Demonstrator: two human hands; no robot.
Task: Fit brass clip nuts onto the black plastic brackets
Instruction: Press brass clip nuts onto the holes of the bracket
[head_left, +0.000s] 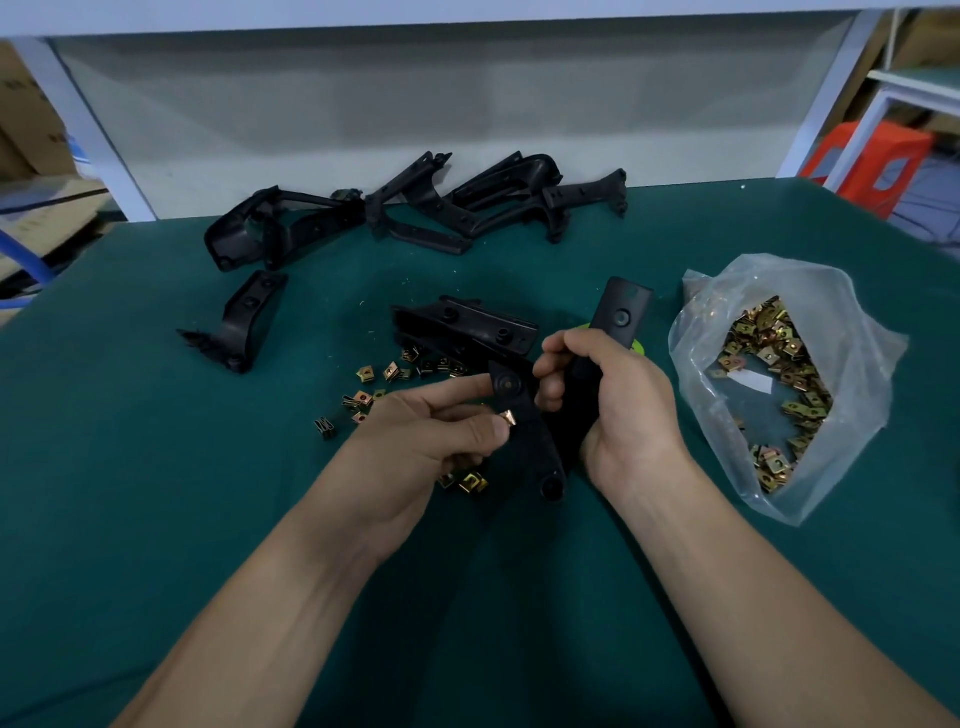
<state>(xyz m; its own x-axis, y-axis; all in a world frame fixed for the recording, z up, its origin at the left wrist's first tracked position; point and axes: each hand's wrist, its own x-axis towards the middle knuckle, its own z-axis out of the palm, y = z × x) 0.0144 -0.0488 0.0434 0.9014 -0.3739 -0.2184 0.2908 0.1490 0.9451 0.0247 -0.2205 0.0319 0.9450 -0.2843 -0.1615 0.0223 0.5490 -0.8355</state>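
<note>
Here, the right hand (618, 410) is gripping a bracket (531, 447) round its middle, probably steadying it so that one arm faces the other hand. The left hand (441, 431) is pinching a nut (507, 417) between thumb and finger against that arm's edge, seemingly to slide it on. Loose nuts (363, 400) are lying near on the table (156, 467), and a bag (831, 312) is sitting within reach.

Head-worn, downward, close over table (156, 467)
</note>
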